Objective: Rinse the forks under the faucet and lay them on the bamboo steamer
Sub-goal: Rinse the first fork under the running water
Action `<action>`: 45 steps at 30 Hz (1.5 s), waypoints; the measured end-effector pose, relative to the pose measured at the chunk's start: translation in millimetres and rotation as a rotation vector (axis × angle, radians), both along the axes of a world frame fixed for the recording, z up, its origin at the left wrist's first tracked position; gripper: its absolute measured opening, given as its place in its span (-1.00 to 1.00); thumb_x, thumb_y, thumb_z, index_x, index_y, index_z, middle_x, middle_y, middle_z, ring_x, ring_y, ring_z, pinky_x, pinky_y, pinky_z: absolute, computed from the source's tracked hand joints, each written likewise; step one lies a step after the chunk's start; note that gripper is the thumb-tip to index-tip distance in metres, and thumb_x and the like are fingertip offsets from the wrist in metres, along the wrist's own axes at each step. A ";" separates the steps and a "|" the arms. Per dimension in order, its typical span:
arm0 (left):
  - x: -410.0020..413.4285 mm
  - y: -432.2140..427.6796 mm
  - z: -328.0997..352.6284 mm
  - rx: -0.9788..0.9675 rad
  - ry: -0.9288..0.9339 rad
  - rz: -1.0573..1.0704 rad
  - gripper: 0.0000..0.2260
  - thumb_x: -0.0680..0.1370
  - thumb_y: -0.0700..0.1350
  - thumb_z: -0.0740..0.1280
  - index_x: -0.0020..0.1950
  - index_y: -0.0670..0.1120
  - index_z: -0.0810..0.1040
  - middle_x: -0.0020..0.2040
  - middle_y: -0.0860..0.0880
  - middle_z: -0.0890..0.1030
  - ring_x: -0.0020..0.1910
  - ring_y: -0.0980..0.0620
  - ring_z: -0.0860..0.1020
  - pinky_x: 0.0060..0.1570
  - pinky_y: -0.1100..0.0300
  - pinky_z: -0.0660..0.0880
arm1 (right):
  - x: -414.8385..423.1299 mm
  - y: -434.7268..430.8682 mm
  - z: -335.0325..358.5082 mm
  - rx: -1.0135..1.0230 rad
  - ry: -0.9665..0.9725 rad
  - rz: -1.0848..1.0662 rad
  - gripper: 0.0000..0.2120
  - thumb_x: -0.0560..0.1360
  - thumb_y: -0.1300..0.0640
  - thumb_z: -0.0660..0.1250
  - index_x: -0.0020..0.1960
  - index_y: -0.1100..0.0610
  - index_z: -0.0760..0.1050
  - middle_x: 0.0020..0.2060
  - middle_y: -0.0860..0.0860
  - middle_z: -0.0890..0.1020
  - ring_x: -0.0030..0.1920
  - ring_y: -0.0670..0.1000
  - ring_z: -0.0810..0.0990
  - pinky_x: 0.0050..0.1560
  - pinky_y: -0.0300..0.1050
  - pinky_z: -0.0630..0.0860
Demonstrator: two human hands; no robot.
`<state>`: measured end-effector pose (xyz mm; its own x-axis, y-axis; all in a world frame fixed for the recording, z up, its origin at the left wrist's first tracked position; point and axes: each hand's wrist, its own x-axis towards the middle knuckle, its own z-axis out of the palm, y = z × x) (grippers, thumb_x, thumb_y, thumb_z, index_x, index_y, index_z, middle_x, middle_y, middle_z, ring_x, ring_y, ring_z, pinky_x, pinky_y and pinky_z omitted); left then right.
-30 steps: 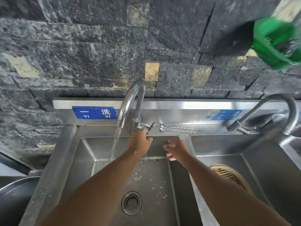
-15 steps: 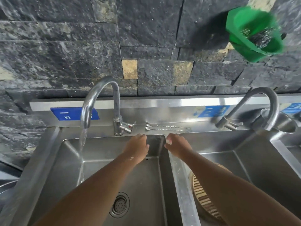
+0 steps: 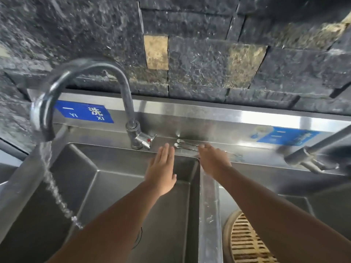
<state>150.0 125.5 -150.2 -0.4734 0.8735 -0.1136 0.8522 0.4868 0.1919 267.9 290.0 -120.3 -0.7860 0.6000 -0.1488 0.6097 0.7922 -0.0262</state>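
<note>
Two thin steel forks (image 3: 185,146) lie side by side on the sink's back ledge, just right of the faucet's base. My right hand (image 3: 212,160) rests over their right part, fingertips touching them; whether it grips them is unclear. Just left of the forks, my left hand (image 3: 161,171) is flat and open over the left basin's back rim and holds nothing. The curved faucet (image 3: 121,88) runs, and its water stream (image 3: 51,179) falls into the left basin. The bamboo steamer (image 3: 247,242) sits in the right basin, partly under my right forearm.
The steel divider (image 3: 209,215) separates the left basin (image 3: 106,186) from the right one. A second faucet (image 3: 311,156) juts in from the right edge. A dark stone wall (image 3: 190,54) rises behind the ledge. The faucet's lever (image 3: 146,140) points right.
Both hands moved forward to the back ledge; the right one now covers the forks' right part. The left hand left the faucet lever. The spout swung left and the view tilted closer.
</note>
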 end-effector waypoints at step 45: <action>-31.3 -156.3 93.2 0.698 -1.448 0.957 -0.86 0.56 -0.29 0.30 -0.17 -0.22 0.59 -0.33 -0.17 0.64 -0.43 -0.07 0.60 -0.22 -0.05 0.62 | -58.0 -262.2 61.0 -0.490 0.183 -0.177 -0.72 0.41 0.29 0.25 0.11 0.18 0.51 0.01 0.12 0.69 0.03 0.17 0.67 -0.15 -0.18 0.44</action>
